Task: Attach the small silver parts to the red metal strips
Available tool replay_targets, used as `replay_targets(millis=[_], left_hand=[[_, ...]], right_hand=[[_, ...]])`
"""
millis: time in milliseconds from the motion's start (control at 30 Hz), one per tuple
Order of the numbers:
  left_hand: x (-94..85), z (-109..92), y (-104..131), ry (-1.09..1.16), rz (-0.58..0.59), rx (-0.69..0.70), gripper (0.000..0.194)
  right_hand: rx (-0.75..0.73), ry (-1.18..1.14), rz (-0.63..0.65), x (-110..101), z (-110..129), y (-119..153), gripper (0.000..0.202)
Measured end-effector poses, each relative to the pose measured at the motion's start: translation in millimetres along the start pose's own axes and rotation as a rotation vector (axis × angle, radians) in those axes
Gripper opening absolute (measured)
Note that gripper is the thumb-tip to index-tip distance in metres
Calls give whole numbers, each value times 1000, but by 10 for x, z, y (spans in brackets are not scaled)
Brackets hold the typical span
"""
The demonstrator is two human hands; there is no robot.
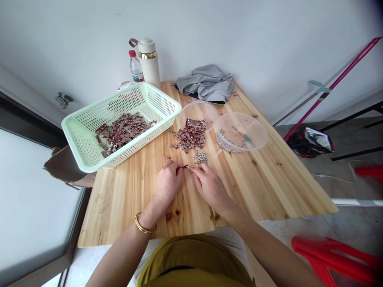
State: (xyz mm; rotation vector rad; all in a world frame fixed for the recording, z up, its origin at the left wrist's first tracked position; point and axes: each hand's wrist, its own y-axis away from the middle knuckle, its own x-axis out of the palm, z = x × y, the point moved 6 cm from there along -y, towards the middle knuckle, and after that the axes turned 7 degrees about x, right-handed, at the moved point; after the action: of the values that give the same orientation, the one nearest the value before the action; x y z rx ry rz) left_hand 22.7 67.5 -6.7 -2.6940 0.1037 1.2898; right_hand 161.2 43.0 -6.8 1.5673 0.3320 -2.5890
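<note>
My left hand (170, 180) is closed at the table's front middle, pinching a small dark red strip (184, 166) whose end sticks out past the fingertips. My right hand (211, 184) is closed too, its fingertips beside that end; whatever they pinch is too small to make out. Just beyond the right fingers lies a loose group of small round silver metal pieces (200, 157). Farther back, a heap of red-and-silver strips with holes (191, 134) spills from a tipped clear plastic tub (211, 109) onto the wood.
On the wooden table (128, 199) stands a pale green basket (143, 144) with more strips inside. A second clear tub (259, 133) holds small metal pieces and a green-handled tool (247, 138). Behind are a grey cloth (206, 81), a white flask (150, 65) and a plastic bottle (135, 65).
</note>
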Motion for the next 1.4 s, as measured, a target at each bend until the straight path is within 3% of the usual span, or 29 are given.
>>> replay_targets(millis=[100,200,300,433,567,733,1000,1200,1400], left_hand=[[-5,4,0,9,-2,-12,15],[-11,7,12,16,-10,-3,14],[-18,9,21,23,-23,22,12],[-27,15,17,-18,-37,47,11],[-25,24,13,13,-50,78,9],[-15,44,17,58,-71,96,7],[-24,38,18,46,-60,87,8],[-14,48,20,33,-59,82,7],[-5,56,14,31,-46,61,9]], right_hand=[[-7,76,2,35,50,29,31],[-17,-18,-25,-27,20,11,28],[-19,-190,-91,-197,-151,-83,23],[43,-86,-163,-357,-392,-274,13],[-71,89,-50,-283,-261,-409,17],[-101,193,19,-238,-136,-458,17],[-42,197,-41,-288,-281,-564,19],[-91,221,75,-211,-224,-704,22],[-141,72,28,-228,-62,-613,16]])
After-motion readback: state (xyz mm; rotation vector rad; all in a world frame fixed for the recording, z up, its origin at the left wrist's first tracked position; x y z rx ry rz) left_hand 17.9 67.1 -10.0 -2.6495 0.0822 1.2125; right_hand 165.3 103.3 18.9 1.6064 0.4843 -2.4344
